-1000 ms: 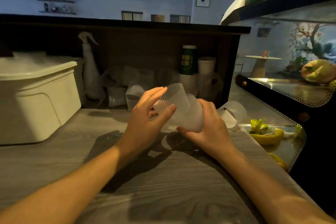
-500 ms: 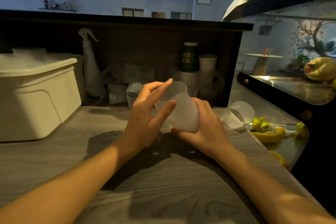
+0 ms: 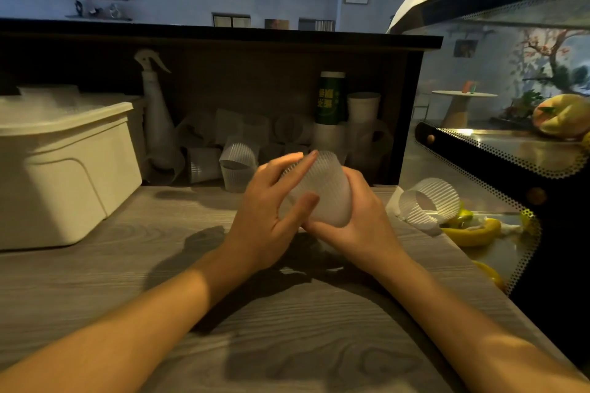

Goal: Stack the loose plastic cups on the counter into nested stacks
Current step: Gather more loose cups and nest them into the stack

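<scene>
The ribbed cup stack [image 3: 319,188], translucent thin plastic with fine vertical fluting and a tapered shape, sits in the middle of the frame, held above the grey wood-grain tabletop [image 3: 159,265]. The right hand [image 3: 360,223] cradles its lower end with fingers curled round it, while the left hand [image 3: 271,210] lies against its side, fingers nearly straight and thumb pressing the wall. Seating the cups well probably means keeping their axes lined up and pushing gently, since such thin walls would buckle under a squeeze. At right centre a loose cup [image 3: 424,204] lies on its side at the tabletop's edge, just beside banana peels [image 3: 472,233]. More ribbed cups [image 3: 238,166] stand in the dim recess behind, near a spray bottle [image 3: 156,124], with a cream plastic bin [image 3: 64,169] at left.
</scene>
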A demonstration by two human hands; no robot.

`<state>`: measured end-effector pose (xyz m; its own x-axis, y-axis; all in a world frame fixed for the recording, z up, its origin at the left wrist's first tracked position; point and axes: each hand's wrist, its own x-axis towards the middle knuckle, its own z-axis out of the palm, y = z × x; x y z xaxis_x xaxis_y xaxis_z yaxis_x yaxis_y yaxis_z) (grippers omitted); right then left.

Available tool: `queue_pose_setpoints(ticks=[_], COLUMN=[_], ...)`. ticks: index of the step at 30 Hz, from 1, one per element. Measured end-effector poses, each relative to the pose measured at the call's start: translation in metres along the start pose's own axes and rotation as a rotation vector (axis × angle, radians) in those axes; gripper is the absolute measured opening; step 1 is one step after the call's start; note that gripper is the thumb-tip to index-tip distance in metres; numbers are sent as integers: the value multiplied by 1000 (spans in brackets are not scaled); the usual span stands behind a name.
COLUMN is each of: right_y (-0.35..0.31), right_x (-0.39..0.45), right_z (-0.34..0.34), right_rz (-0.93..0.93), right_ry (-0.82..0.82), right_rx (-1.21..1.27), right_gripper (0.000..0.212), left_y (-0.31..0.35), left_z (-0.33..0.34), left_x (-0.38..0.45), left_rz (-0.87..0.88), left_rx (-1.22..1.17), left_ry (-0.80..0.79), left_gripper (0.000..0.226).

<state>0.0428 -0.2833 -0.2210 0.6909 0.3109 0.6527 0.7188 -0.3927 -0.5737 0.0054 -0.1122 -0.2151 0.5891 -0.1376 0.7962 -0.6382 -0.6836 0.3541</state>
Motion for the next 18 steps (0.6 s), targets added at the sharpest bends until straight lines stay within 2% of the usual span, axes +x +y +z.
queue_pose_setpoints(ticks=[3, 8, 13, 18], right_y=[3, -10, -12, -10], right_x=[1, 9, 7, -24], right_z=[-5, -25, -67, -96], right_rz=[30, 19, 78, 194], right_ry=[8, 168, 305, 352], right_rx=[-11, 86, -6, -7], right_gripper=[85, 73, 68, 79], left_y=[0, 8, 1, 1], left_z=[2, 7, 15, 17], left_x=[2, 1, -6, 1], left_rz=[-38, -188, -301, -349], left_rx=[-41, -282, -292, -268], left_ry=[-78, -29, -47, -103], left_gripper=[70, 81, 68, 57])
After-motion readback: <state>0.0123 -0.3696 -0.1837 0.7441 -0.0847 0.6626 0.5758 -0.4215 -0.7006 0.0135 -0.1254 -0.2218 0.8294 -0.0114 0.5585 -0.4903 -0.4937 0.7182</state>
